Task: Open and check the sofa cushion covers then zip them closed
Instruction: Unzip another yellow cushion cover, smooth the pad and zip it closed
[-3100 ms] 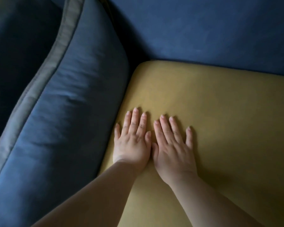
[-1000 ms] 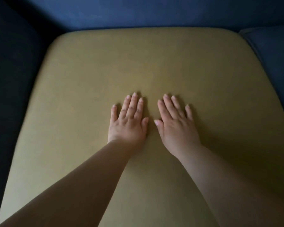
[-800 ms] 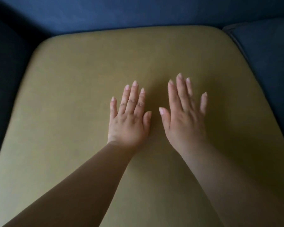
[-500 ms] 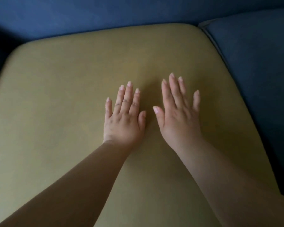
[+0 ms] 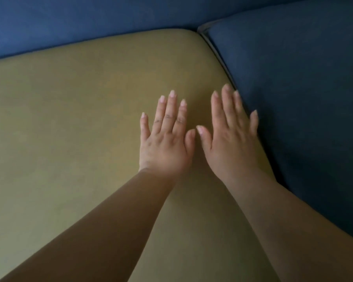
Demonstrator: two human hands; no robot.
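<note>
- The mustard-yellow seat cushion [image 5: 69, 119] lies smooth.
- Your left hand [image 5: 165, 145] and right hand [image 5: 230, 143] spread flat on it, fingers straight, gripping nothing.
- A blue cushion [image 5: 304, 98] abuts its right edge.

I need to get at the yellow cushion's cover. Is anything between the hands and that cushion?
Nothing visible is. The left hand and right hand are open on the yellow cushion top, with nothing lying on it. No zip shows. The blue cushion sits against its right edge, beside the right hand.
</note>
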